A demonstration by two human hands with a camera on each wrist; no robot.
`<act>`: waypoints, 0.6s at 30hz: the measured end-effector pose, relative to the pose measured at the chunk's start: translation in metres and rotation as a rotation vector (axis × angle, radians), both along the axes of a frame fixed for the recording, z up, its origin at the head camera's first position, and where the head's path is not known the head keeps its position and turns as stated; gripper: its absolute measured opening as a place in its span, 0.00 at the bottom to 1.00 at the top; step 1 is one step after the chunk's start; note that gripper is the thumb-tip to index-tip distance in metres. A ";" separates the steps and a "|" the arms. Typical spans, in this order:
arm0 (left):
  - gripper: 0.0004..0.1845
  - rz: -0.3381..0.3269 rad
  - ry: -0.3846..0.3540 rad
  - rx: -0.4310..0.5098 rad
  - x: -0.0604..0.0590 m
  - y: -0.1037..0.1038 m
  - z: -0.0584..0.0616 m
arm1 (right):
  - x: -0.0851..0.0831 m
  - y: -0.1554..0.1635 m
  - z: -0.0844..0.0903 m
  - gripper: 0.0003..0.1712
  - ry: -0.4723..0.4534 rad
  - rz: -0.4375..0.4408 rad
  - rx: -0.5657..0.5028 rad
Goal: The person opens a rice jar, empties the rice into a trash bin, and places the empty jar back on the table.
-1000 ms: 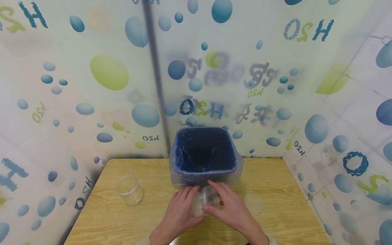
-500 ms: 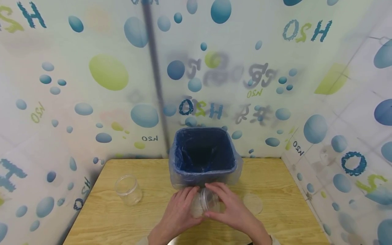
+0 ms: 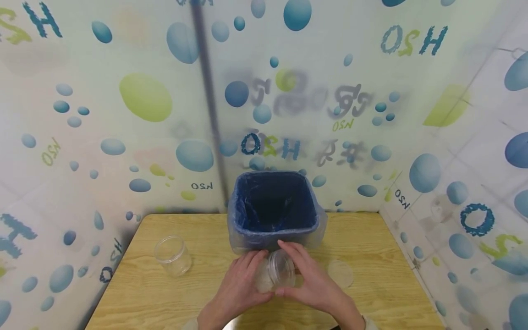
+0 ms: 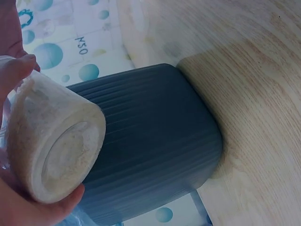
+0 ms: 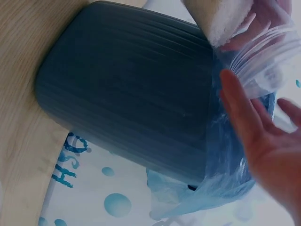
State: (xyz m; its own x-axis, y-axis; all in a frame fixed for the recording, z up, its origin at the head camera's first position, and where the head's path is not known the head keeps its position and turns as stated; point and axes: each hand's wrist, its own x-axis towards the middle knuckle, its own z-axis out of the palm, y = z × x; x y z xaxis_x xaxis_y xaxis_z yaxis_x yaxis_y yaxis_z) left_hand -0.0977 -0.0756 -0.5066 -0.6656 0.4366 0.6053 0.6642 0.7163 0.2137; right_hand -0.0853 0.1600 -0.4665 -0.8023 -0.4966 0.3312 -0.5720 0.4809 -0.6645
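A clear jar (image 4: 61,141) with pale grainy contents is tilted in front of the bin; my left hand (image 3: 241,285) grips it around its side. In the right wrist view the contents (image 5: 225,21) lie toward the jar's base, and the ridged mouth end is clear. My right hand (image 3: 311,279) is at that end, by a clear ridged lid (image 3: 282,268). Its thumb and fingers are spread either side of the lid; in the right wrist view the thumb tip is close to the rim and the other fingertips look apart from it.
Just beyond the hands stands a dark blue bin (image 3: 276,231) with a bluish plastic liner (image 5: 228,155). A clear jar (image 3: 173,256) stands to the left on the wooden table (image 3: 136,298). To the right lies a clear round disc (image 3: 341,274). Patterned curtains hang behind.
The right fingers closed in slightly around the lid half a second ago and are now spread wider, with the forefinger higher. My left hand keeps its hold on the jar, nearly in place.
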 end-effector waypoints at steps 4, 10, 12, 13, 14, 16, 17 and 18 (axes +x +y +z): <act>0.54 0.008 0.029 -0.003 0.001 0.001 0.001 | 0.001 -0.007 0.002 0.48 -0.032 -0.100 -0.013; 0.54 0.058 0.015 -0.033 0.003 0.003 0.002 | 0.000 -0.013 0.004 0.45 -0.005 -0.192 0.075; 0.54 0.070 0.007 -0.041 0.004 0.003 0.003 | 0.000 -0.014 0.004 0.44 -0.011 -0.200 0.093; 0.54 0.071 0.005 -0.041 0.004 0.003 0.003 | -0.001 -0.015 0.004 0.44 -0.016 -0.200 0.096; 0.54 0.072 0.006 -0.040 0.004 0.002 0.003 | -0.001 -0.015 0.004 0.44 -0.018 -0.198 0.098; 0.53 0.070 0.011 -0.035 0.004 0.002 0.003 | -0.001 -0.015 0.004 0.43 -0.030 -0.180 0.083; 0.53 0.068 0.016 -0.031 0.004 0.002 0.002 | -0.001 -0.014 0.004 0.43 -0.032 -0.169 0.073; 0.53 0.065 0.022 -0.026 0.003 0.001 0.002 | -0.001 -0.014 0.004 0.43 -0.023 -0.161 0.071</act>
State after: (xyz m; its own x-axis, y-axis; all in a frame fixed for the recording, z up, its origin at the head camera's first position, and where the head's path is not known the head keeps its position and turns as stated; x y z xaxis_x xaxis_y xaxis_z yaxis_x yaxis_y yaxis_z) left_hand -0.0944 -0.0741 -0.5047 -0.6796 0.4091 0.6089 0.6207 0.7631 0.1801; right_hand -0.0862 0.1462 -0.4627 -0.8802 -0.3828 0.2807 -0.4691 0.6111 -0.6376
